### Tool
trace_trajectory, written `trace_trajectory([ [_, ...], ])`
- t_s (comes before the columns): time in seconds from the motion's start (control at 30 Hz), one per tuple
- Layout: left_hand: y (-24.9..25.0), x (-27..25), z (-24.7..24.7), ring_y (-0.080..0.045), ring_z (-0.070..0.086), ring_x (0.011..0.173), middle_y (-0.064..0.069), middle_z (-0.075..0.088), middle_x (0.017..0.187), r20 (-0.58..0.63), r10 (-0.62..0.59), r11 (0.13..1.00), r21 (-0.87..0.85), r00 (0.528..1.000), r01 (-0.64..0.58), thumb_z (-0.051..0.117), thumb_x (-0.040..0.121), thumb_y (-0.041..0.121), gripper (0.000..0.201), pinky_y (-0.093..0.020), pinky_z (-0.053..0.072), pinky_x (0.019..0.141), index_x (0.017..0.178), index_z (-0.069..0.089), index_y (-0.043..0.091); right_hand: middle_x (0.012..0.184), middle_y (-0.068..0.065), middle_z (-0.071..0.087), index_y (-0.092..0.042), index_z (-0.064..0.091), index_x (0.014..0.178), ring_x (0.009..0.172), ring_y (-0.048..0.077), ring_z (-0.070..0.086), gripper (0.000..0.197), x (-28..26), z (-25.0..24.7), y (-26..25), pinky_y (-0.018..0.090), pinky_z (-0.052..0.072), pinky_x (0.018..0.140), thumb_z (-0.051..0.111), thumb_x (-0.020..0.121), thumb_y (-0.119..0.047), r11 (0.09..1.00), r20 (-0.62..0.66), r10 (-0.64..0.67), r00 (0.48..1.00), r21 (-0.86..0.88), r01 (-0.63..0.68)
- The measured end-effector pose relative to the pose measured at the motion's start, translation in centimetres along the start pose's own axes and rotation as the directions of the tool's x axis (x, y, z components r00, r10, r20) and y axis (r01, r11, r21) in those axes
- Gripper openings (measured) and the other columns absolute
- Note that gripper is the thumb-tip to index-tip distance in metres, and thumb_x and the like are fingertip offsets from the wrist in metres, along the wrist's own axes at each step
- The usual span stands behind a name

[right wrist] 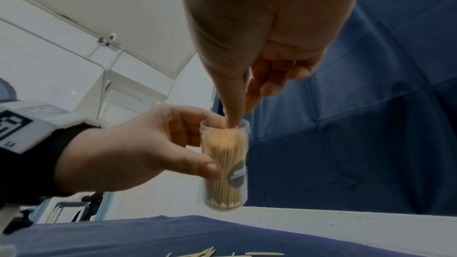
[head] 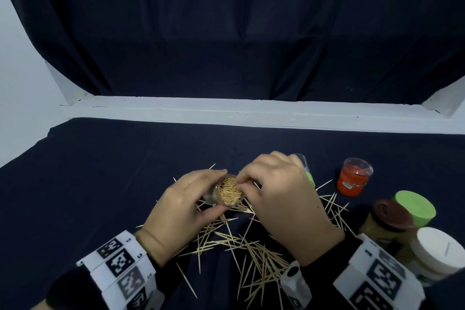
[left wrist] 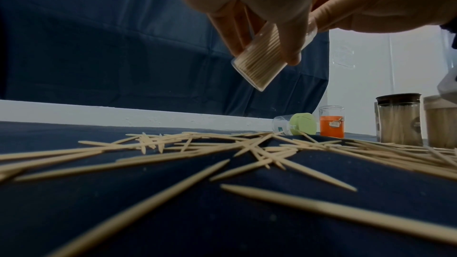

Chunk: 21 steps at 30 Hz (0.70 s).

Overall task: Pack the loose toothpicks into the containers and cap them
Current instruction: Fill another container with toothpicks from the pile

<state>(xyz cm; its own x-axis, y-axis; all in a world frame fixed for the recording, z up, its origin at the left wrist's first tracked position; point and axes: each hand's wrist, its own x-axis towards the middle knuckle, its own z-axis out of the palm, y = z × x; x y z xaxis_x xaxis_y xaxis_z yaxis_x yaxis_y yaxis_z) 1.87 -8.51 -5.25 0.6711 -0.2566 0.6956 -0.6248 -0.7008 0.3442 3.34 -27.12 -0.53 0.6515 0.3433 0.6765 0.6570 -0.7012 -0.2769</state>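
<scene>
Two hands meet above the counter (head: 100, 171). The left hand (head: 181, 206) curls thumb and fingers around a clear container (head: 227, 191), holding it tilted. The right hand (head: 281, 199) reaches from the right, its pinched fingertips (right wrist: 232, 122) dipping into the container's open mouth.

A clear, uncapped container (head: 227, 192) packed with toothpicks hangs tilted above loose toothpicks (head: 254, 251) strewn across the near dark cloth.

Bare tabletop (head: 105, 171) open on the left, loose toothpicks (head: 251, 246) littering the middle, capped jars (head: 407, 221) (crowded together) blocking the right
</scene>
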Motion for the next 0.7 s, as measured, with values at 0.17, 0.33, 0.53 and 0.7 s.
trace_trajectory([
  [0.17,-0.1,0.1,-0.3,-0.004,0.057,0.107,0.006,0.063,0.113,-0.020,0.009,1.000,0.018,1.000,-0.009,0.065,0.078,0.037,0.047,-0.015,0.043,0.097,0.120,0.059,0.017,0.068,-0.008,0.063,-0.023,0.073,0.078,0.066,0.017,0.056,0.016,-0.5,0.4,-0.3,0.031,0.031,0.070,0.057,0.079,-0.028,0.996,0.000,-0.075,0.997,-0.049,0.075],
  [0.33,0.4,0.2,-0.3,-0.002,0.056,0.107,0.007,0.062,0.113,-0.038,0.006,1.000,-0.002,0.999,-0.006,0.065,0.078,0.037,0.047,-0.015,0.042,0.097,0.121,0.056,0.021,0.074,-0.009,0.062,-0.023,0.071,0.088,0.069,0.016,0.055,0.018,-0.8,0.2,-0.8,0.031,0.034,0.070,0.055,0.080,-0.022,0.990,0.012,-0.133,0.991,-0.053,0.134],
  [0.53,0.0,0.0,-0.3,-0.005,0.058,0.107,0.004,0.064,0.112,-0.004,0.002,1.000,-0.006,1.000,-0.002,0.066,0.079,0.036,0.046,-0.016,0.043,0.096,0.120,0.059,0.017,0.076,-0.011,0.059,-0.028,0.071,0.089,0.071,0.015,0.052,0.018,-1.3,0.7,-0.6,0.029,0.030,0.068,0.066,0.075,-0.019,0.972,0.109,-0.188,0.976,-0.126,0.201],
  [0.7,0.4,-0.1,0.1,-0.005,0.059,0.106,0.004,0.065,0.112,0.005,-0.016,1.000,-0.022,1.000,0.016,0.066,0.079,0.039,0.047,-0.019,0.045,0.095,0.119,0.062,0.016,0.072,-0.011,0.060,-0.028,0.070,0.078,0.071,0.016,0.055,0.012,-1.1,-0.1,-0.6,0.032,0.030,0.069,0.058,0.080,-0.028,0.987,0.091,-0.150,0.984,-0.050,0.155],
])
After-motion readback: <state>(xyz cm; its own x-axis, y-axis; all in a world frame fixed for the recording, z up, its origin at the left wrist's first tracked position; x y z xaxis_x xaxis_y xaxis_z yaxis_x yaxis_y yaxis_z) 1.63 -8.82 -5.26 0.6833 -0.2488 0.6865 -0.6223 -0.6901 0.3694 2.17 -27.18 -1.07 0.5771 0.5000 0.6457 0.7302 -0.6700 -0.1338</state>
